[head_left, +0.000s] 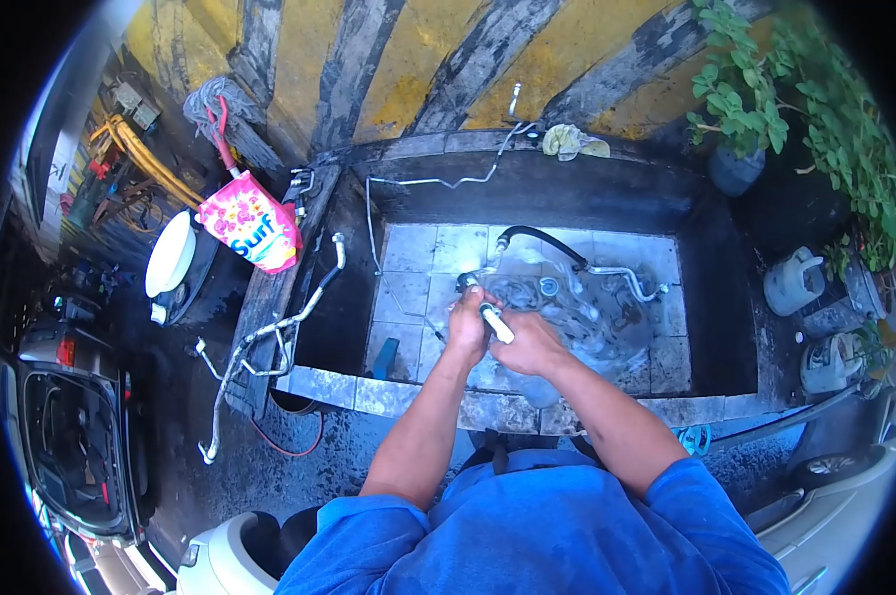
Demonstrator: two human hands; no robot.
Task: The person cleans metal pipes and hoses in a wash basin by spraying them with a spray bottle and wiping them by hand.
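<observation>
Over the tiled basin [403, 250], my left hand [467, 319] is closed round a small metal fitting with a dark part, near the end of a hose assembly. Just to its right, my right hand [527, 343] is closed on a pale, light-coloured piece that points down and right. Both hands are close together. A black hose [542, 236] with metal ends curves behind them in the basin, and a silver tube [626, 276] lies to its right in sudsy water. How the held pieces join the hose is hidden by my fingers.
Bent metal pipes [269, 332] and a pink detergent bag [251, 223] rest on the left ledge. A thin metal tube [438, 181] crosses the basin's back-left corner. A cloth [575, 142] lies on the back rim. Plastic jugs [793, 281] stand at the right.
</observation>
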